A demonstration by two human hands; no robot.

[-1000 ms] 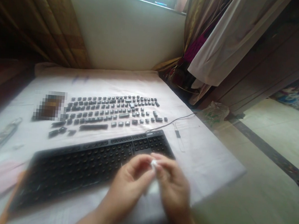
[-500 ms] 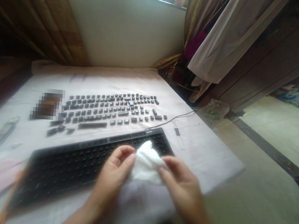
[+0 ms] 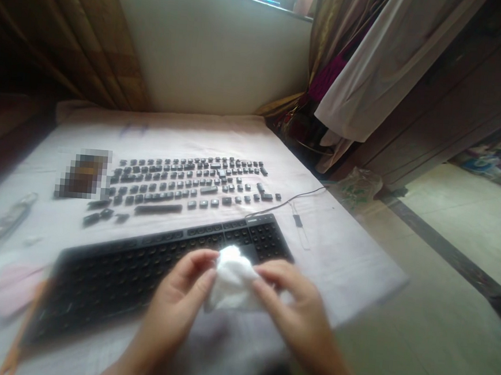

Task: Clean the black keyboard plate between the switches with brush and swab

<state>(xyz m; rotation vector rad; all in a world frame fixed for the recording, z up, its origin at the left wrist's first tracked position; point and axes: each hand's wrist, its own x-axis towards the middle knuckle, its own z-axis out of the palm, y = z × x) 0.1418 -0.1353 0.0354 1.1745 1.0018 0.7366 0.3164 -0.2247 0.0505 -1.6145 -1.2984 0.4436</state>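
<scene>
Left hand [image 3: 184, 292] and right hand [image 3: 296, 301], each in a fingertip pinch on the white cloth [image 3: 233, 281] between them.

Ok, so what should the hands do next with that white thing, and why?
Perhaps lower the white cloth or tissue onto the black keyboard for a wipe: the left hand and right hand hold it between them, overlapping the keyboard in this view, and loose keys lie beyond, leaving its top exposed.

gold curtain [image 3: 97, 42] left | pale cloth [image 3: 374, 81] hanging right | clear bag [image 3: 358, 183] on tiled floor [image 3: 413, 327]
</scene>
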